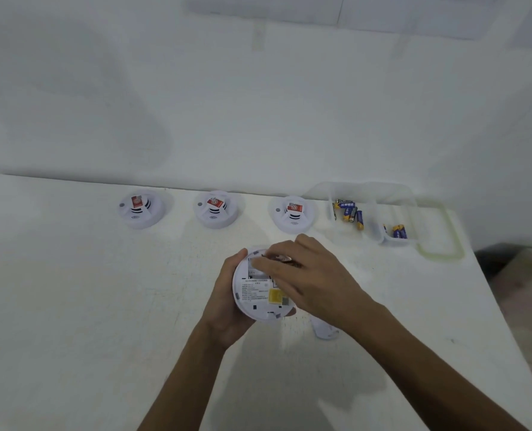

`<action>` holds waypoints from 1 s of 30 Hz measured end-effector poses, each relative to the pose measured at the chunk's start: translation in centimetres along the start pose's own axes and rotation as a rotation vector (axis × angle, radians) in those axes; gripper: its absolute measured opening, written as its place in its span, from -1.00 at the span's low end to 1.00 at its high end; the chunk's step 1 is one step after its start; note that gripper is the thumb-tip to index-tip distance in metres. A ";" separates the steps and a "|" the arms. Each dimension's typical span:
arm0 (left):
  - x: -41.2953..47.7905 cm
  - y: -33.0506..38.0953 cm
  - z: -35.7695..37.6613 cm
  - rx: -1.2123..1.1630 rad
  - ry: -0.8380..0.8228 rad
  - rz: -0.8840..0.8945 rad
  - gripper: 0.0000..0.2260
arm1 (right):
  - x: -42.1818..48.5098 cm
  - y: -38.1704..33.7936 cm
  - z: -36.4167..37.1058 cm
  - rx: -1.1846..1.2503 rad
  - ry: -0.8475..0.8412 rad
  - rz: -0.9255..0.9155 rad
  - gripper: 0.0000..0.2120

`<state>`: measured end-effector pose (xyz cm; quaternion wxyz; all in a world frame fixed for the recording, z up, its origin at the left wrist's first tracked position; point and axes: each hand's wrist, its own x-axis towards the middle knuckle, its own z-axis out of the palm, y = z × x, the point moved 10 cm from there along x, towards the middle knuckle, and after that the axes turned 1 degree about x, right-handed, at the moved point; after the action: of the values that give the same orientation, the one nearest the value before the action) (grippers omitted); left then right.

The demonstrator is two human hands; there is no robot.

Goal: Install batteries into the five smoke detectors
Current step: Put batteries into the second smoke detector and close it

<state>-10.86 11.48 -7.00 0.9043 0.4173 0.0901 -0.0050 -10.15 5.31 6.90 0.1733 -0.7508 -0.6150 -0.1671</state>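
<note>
My left hand [224, 306] grips a white smoke detector [258, 293] from the left side. Its underside faces up, showing a printed label and a yellow sticker. My right hand [314, 275] lies over its far edge, thumb and fingers pinching a small dark battery [278, 259] at the open compartment; most of the battery is hidden. Three more smoke detectors stand face up in a row along the table's back edge: left [140, 209], middle [216, 209] and right [292, 213]. Each carries a red tag.
A clear plastic container [370, 194] at the back right holds several blue-and-gold batteries [350, 213] in two compartments. Its green-rimmed lid [444, 250] lies beneath it. A small white plastic piece [325, 332] rests on the table under my right forearm. The table's right edge [507, 321] runs diagonally.
</note>
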 end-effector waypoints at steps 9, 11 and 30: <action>-0.1 -0.2 0.2 -0.023 0.018 -0.033 -0.40 | -0.1 0.7 1.6 0.063 -0.152 0.029 -0.49; -0.2 0.0 0.5 -0.026 0.005 -0.026 -0.42 | -0.1 0.8 1.7 0.063 -0.160 0.042 -0.49; -1.3 0.9 3.7 -0.133 -0.078 -0.043 -0.62 | -2.4 3.8 -0.4 0.696 0.090 0.593 -0.86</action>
<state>-11.53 9.20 -3.77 0.9325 0.3538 0.0637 -0.0348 -6.94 2.31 5.93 0.4821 -0.7834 -0.3852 0.0739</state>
